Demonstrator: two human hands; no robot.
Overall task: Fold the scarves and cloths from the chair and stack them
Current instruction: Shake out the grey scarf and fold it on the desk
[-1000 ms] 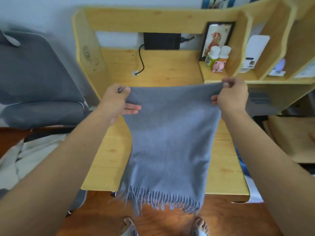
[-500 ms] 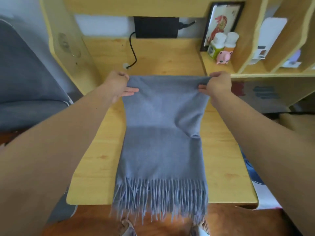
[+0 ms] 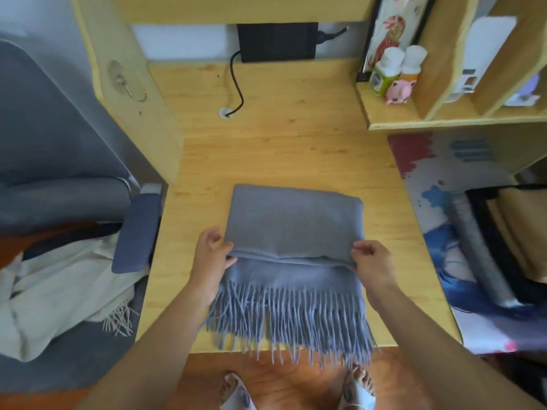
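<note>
The blue scarf point(image 3: 293, 229) is pinched at its folded edge by left hand point(image 3: 211, 255) and right hand point(image 3: 373, 266); corners should be squared above the fringe point(image 3: 291, 318) before release.

The scarf point(image 3: 293, 232) under my fingers is a plain blue-grey, fringe and all, with no pattern. It lies on a pale yellow wooden desk point(image 3: 281, 137) with light grain. To my left the chair point(image 3: 59, 161) is dark grey-blue, and the cloth point(image 3: 59, 285) heaped on it is cream with a beige fringe. At my right a white mat point(image 3: 438, 184) carries red and blue paint splashes. A pink pig figure point(image 3: 400, 90) stands on the shelf.
</note>
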